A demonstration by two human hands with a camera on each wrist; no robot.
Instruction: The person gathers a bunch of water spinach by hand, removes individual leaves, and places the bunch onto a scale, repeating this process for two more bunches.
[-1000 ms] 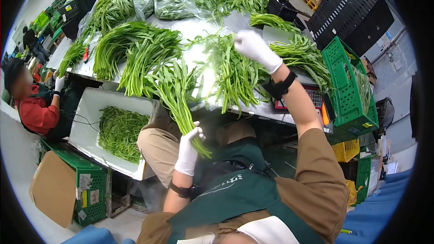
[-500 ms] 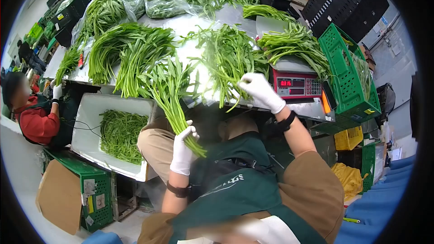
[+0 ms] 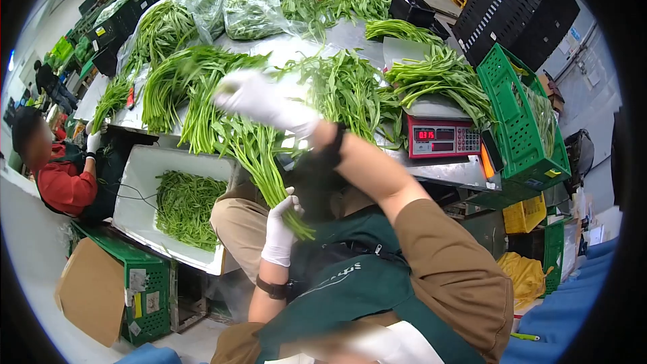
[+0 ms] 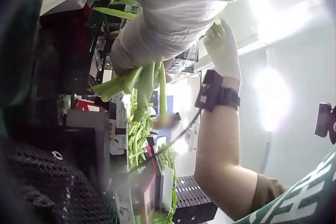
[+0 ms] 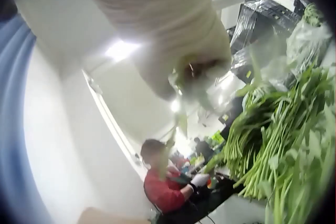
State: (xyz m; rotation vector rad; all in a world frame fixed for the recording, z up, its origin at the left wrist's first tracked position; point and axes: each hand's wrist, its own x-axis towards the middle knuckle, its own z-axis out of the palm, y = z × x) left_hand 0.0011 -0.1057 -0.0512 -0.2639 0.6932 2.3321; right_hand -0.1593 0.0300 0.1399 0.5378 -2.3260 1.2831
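My gloved left hand [image 3: 280,232] grips a bunch of water spinach [image 3: 266,168] near its cut ends, in front of the table's edge. Its leaves spread up toward the heaps. In the left wrist view, the cut stems [image 4: 144,85] stick out below the curled fingers. My gloved right hand [image 3: 266,104] is raised over the left part of the table, blurred, with its fingers curled. A strand of water spinach [image 5: 181,121] hangs from between its fingers in the right wrist view. Large heaps of water spinach [image 3: 347,91] lie on the metal table behind.
A red scale [image 3: 441,138] reading 0.315 carries a bunch of greens. A green crate [image 3: 519,114] stands to its right. At the left a white foam box [image 3: 138,212] contains loose leaves. Bagged greens [image 3: 253,10] lie at the back. A person in red [image 3: 64,175] sits at the left.
My right hand came down from the scale side to the middle heap's stems, then swept left across the table. My left hand keeps its grip on the bunch, almost in place.
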